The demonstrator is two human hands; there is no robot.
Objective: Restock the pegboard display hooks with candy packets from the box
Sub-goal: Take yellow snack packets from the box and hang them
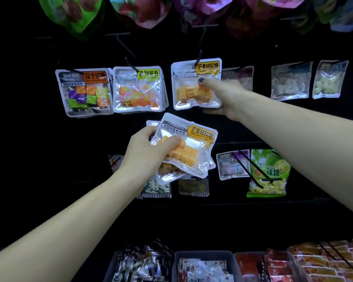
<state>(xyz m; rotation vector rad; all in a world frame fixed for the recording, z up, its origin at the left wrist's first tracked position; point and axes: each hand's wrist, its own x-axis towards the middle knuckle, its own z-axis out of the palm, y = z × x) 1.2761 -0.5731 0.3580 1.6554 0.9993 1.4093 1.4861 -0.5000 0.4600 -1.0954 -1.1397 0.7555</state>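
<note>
Left hand [145,153], at the centre of the frame, grips a small stack of mango candy packets [186,148], thumb curled over the clear front of the top one, with more packets fanned beneath. Right hand [222,96], just above and to the right, pinches the hanging mango packet [192,86] on its black hook [199,58], thumb on the front and fingers behind its lower right corner. Further packets hang in a row to the left, a multicoloured one [84,91] and an orange-pink one [139,90], while grey bins [204,254] of sweets sit along the bottom edge.
</note>
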